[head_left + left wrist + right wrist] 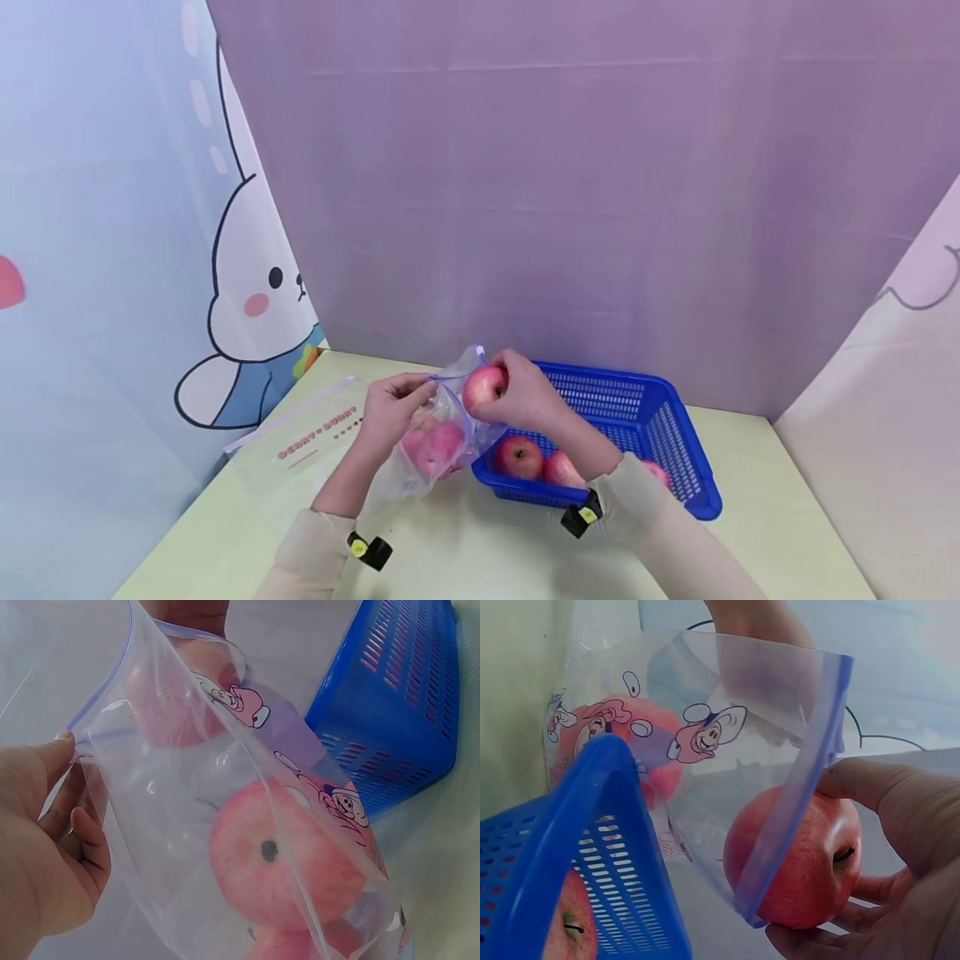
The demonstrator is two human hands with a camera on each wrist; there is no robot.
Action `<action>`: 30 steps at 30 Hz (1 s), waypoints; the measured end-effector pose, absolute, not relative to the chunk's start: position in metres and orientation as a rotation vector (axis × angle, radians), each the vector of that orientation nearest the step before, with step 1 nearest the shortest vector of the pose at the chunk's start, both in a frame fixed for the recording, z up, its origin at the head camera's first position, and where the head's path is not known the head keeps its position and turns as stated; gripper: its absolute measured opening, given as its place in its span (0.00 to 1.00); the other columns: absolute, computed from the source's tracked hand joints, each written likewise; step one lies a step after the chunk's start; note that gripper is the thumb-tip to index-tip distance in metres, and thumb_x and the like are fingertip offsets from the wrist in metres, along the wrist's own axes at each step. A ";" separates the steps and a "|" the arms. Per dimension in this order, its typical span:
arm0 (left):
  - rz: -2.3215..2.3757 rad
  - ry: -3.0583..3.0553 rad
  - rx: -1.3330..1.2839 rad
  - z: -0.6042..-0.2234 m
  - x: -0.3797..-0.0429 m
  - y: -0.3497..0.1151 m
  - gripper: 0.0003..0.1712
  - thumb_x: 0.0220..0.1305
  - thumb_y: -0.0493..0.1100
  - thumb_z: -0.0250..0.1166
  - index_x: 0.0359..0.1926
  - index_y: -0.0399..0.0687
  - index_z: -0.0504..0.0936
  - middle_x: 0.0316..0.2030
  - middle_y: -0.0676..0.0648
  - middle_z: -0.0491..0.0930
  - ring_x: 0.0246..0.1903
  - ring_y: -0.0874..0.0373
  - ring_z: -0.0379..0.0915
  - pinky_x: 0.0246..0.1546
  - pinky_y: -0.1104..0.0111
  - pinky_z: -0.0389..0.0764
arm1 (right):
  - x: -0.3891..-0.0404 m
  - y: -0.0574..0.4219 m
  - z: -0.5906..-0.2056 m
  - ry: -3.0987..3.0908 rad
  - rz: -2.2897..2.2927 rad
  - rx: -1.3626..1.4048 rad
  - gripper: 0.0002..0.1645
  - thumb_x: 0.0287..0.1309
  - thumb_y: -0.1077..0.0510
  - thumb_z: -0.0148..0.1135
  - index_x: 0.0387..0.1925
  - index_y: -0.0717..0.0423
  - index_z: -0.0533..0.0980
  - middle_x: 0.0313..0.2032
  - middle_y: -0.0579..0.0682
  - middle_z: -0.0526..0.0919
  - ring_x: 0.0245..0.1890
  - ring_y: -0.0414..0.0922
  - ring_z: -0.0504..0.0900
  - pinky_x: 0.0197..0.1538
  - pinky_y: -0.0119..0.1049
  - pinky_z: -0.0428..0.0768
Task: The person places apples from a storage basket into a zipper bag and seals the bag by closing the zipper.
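Note:
My left hand (pixel 392 408) pinches the purple-edged rim of a clear printed zip bag (pixel 172 847) between thumb and fingers, so the bag's mouth gapes. Inside the bag lie red apples (pixel 281 855), low down. At the mouth, my right hand (pixel 527 393) grips another red apple (pixel 802 855), its thumb on one side and fingers on the other. Part of that apple sits behind the bag's purple rim in the right wrist view. Right beside the bag stands a blue basket (pixel 693 467) with several apples (pixel 518 457) in it, some hidden by my right forearm.
Flat on the table (pixel 465 558), left of my left hand, lies another clear zip bag (pixel 300 442) with red lettering. A purple backdrop (pixel 562 208) rises behind the table, and a rabbit-printed sheet (pixel 112 333) hangs at the left.

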State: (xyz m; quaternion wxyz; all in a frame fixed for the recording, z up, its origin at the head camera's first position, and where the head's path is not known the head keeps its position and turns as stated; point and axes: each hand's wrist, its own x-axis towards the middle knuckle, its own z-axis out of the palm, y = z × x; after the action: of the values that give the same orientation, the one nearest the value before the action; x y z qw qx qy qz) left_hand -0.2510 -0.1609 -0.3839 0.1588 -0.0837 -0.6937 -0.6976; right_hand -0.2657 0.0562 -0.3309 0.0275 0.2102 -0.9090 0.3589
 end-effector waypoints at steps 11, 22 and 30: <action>-1.984 -1.987 -0.330 -0.384 -0.257 -0.156 0.13 0.51 0.40 0.66 0.36 0.35 0.81 0.31 0.36 0.79 0.27 0.54 0.76 0.30 0.65 0.78 | -0.268 0.052 -0.339 -2.838 1.012 0.622 0.36 0.28 0.46 0.70 0.43 0.48 0.66 0.35 0.41 0.71 0.32 0.40 0.72 0.29 0.31 0.75; -2.003 -2.014 -0.377 -0.380 -0.256 -0.146 0.11 0.52 0.36 0.64 0.36 0.31 0.80 0.29 0.40 0.80 0.25 0.55 0.76 0.28 0.65 0.78 | -0.274 0.056 -0.349 -2.863 0.995 0.609 0.35 0.30 0.46 0.70 0.44 0.50 0.66 0.36 0.43 0.72 0.33 0.41 0.72 0.30 0.32 0.75; -1.972 -2.028 -0.373 -0.367 -0.253 -0.137 0.09 0.52 0.33 0.63 0.35 0.30 0.81 0.28 0.39 0.80 0.23 0.54 0.76 0.27 0.65 0.78 | -0.278 0.059 -0.353 -2.869 1.077 0.543 0.27 0.41 0.48 0.67 0.44 0.52 0.69 0.36 0.46 0.75 0.31 0.42 0.72 0.30 0.30 0.75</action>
State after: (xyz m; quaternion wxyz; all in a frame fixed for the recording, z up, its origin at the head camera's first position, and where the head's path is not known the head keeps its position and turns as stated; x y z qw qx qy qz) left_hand -0.2528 -0.1369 -0.3669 0.1438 -0.1294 -0.7034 -0.6839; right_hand -0.2780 0.0585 -0.3528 0.0147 0.1744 -0.9217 0.3461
